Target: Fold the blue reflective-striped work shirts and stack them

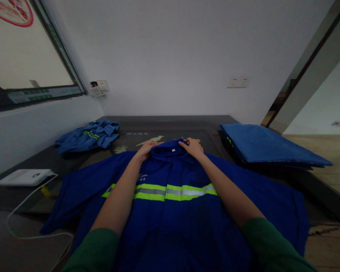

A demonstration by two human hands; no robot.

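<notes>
A dark blue work jacket [164, 217] with a yellow-green and silver reflective band lies spread front side up, its sleeves out to both sides. At the left end of its collar, my left hand [146, 150] has its fingers closed on the fabric. My right hand [194, 147] pinches the collar's right end, thumb on the near side. A small white label shows inside the neck between the hands.
Crumpled blue clothing [90, 136] lies at the back left, folded blue garments [266, 143] at the right. A white device [27, 177] with a cable sits on the dark table [170, 122] at left. Behind stands a wall with sockets [238, 82].
</notes>
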